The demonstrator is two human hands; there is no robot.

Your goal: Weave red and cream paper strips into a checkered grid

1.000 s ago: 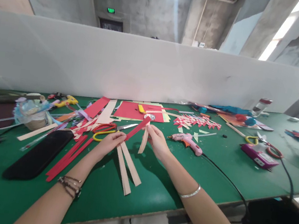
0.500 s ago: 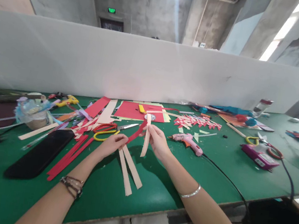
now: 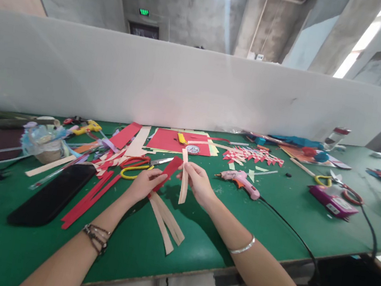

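Note:
My left hand (image 3: 145, 185) pinches a red paper strip (image 3: 169, 172) that slants up to the right. Below that hand, cream paper strips (image 3: 166, 220) fan out over the green table; whether the fingers hold them too is hard to see. Held upright in my right hand (image 3: 197, 182) is a folded cream paper strip (image 3: 184, 187), close beside the red strip's end. Scissors (image 3: 137, 166) with red and yellow handles lie just beyond my left hand. Long red paper strips (image 3: 91, 200) rest left of it. A pink glue gun (image 3: 241, 179) lies right of my right hand.
A black case (image 3: 54, 194) lies at the left. Behind the hands are red paper sheets (image 3: 162, 139) with a yellow cutter (image 3: 181, 138) and a round patterned item (image 3: 193, 149). A woven red-and-white piece (image 3: 255, 155) sits right of them. The glue gun's cord (image 3: 289, 225) runs to the table's edge.
The red strip in my left hand has turned and now shows its broad face. The upright cream strip has come slightly lower, and the cream strips below have swung a little right.

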